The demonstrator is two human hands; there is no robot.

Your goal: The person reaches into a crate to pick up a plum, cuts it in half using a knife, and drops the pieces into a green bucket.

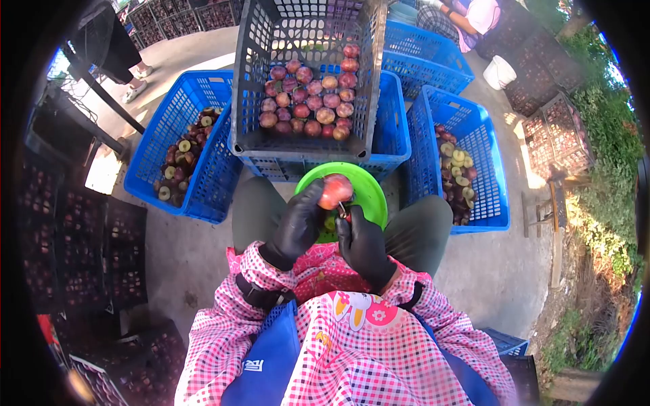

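My left hand [299,220], in a black glove, grips a reddish plum [335,191] above a bright green bowl [376,193] between my knees. My right hand [365,245], also gloved in black, is closed around a small knife [342,210]. Its short metal part meets the plum's lower edge; most of the handle is hidden in my fist. Just beyond the bowl, a black crate [237,128] holds several whole red and purple plums, resting on a blue crate [391,139].
A left blue crate [217,203] and a right blue crate [497,183] hold cut plums. Stacked dark crates [81,237] line the left side. A white bucket [500,72] stands far right. Another person [474,17] sits at the back; someone's legs [112,47] show upper left.
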